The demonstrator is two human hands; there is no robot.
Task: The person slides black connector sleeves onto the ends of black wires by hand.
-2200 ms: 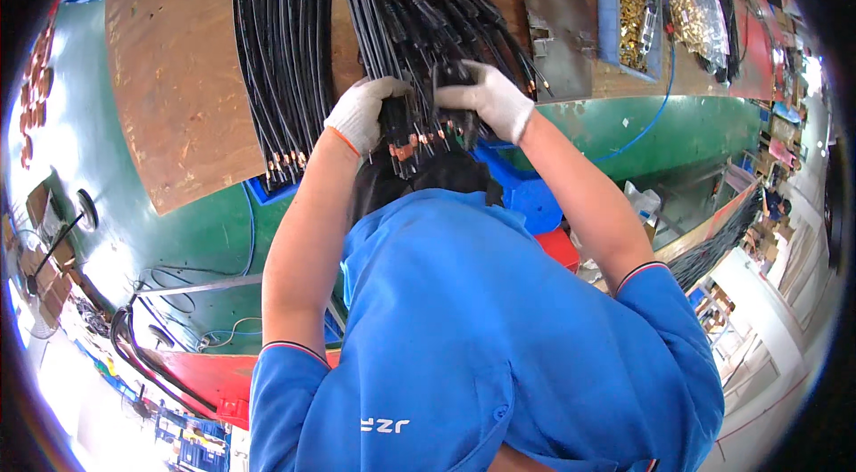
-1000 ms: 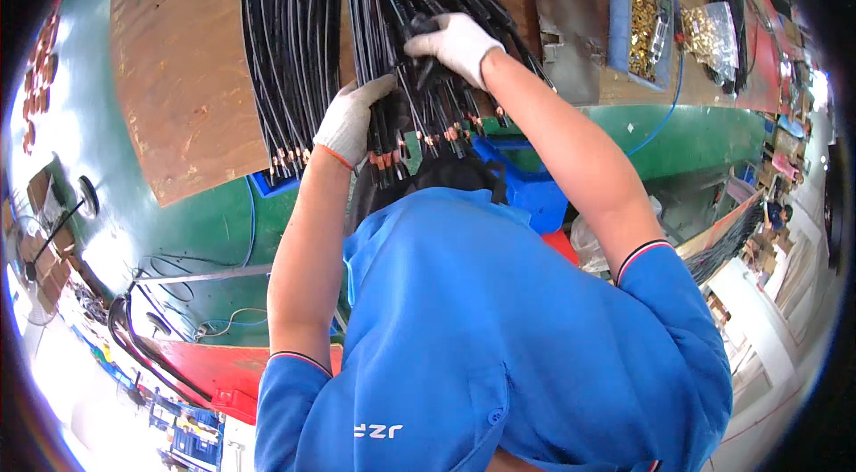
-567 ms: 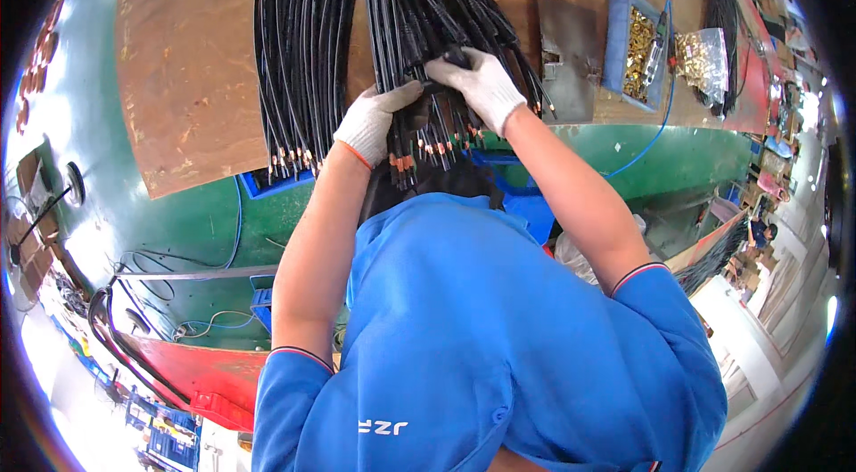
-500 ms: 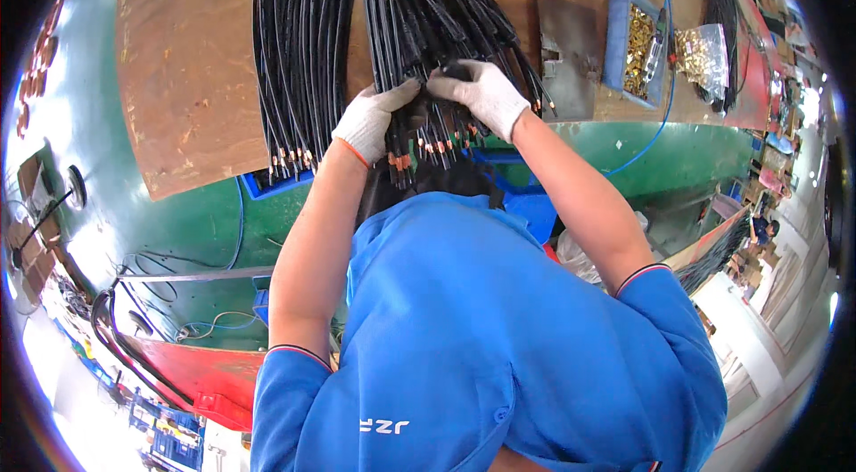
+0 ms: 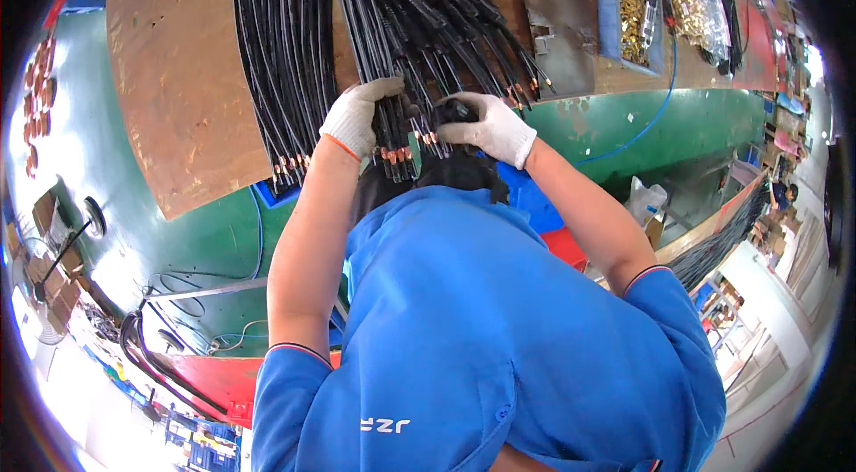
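Black cables (image 5: 437, 17) with stripped copper ends run across the brown table in loose bundles. My left hand (image 5: 355, 120), in a white knit glove, is closed around the side of the middle bundle, whose copper ends (image 5: 393, 157) hang past the table's near edge. Beside it, my gloved right hand (image 5: 492, 129) is closed on a rounded black object (image 5: 456, 110) whose kind I cannot make out. Cable ends lie just under and left of that object. A second cable bundle (image 5: 283, 53) lies to the left, apart from my hands.
On the table's right are a dark metal plate (image 5: 557, 31), a blue bin (image 5: 612, 17) of brass fittings and a clear bag (image 5: 700, 13) of more fittings. A blue hose (image 5: 664, 115) hangs over the near edge. Wooden table surface (image 5: 174, 71) extends left.
My hands have moved apart slightly, the right one lower toward my body. More of the black object shows. The whole view has shifted, and the red bin at the top has left it.
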